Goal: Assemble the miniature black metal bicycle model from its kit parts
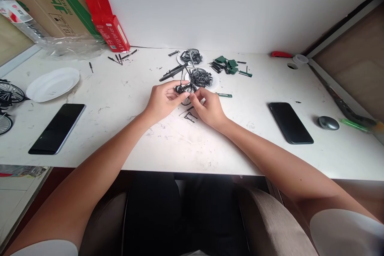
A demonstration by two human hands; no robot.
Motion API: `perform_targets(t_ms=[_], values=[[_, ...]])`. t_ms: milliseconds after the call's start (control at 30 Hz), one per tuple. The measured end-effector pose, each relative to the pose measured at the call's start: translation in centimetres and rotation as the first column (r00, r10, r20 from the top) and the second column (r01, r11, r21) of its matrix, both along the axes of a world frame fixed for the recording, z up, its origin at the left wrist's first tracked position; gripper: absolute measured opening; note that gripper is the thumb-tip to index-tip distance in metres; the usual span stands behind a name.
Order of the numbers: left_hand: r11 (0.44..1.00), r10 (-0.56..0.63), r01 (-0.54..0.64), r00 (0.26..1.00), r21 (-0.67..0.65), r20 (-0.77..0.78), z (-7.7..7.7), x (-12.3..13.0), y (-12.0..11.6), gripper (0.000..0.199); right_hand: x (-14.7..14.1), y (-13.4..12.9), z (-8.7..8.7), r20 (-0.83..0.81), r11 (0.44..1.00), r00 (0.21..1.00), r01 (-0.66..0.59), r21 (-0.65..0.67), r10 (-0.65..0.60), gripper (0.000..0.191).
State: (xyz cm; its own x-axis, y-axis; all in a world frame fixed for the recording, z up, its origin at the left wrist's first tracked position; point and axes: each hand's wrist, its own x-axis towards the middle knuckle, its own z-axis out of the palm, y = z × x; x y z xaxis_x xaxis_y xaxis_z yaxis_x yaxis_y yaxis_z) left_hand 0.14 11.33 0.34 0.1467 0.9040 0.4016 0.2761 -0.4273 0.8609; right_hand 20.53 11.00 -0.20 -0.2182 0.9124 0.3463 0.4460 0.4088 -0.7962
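A small black model bicycle (182, 73), partly built, is held between my two hands above the white table. My left hand (163, 98) closes on it from the left, with the thumb and fingers around its lower part. From the right, my right hand (208, 107) pinches close to the spoked wheel (186, 99); the exact spot under the fingertips is hidden. Loose thin black parts (190, 116) lie on the table just below the hands. Behind them, black wheels and parts are heaped on two white paper plates (214, 81).
Green and black pieces (229, 65) lie right of the plates. One phone (57, 130) lies at left, another phone (291, 123) at right beside a dark mouse (328, 123). A white plate (54, 85) and black model bicycles (10, 98) are far left. A red box (112, 34) stands behind.
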Motion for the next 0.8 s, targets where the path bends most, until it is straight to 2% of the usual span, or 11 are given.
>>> perform_targets(t_ms=[167, 333, 800], values=[[1.000, 0.004, -0.004, 1.000, 0.017, -0.012, 0.09, -0.05, -0.04, 0.042, 0.08, 0.05, 0.21, 0.009, 0.999, 1.000, -0.022, -0.042, 0.022, 0.069], [1.000, 0.004, -0.004, 1.000, 0.007, 0.001, 0.34, -0.07, -0.12, 0.044, 0.04, 0.15, 0.02, -0.021, 0.998, 0.999, -0.030, -0.054, 0.029, 0.062], [1.000, 0.007, -0.007, 1.000, 0.020, 0.003, 0.67, 0.22, -0.32, 0.047, 0.07, 0.14, -0.06, 0.029, 0.997, 0.999, -0.023, -0.077, 0.026, 0.053]])
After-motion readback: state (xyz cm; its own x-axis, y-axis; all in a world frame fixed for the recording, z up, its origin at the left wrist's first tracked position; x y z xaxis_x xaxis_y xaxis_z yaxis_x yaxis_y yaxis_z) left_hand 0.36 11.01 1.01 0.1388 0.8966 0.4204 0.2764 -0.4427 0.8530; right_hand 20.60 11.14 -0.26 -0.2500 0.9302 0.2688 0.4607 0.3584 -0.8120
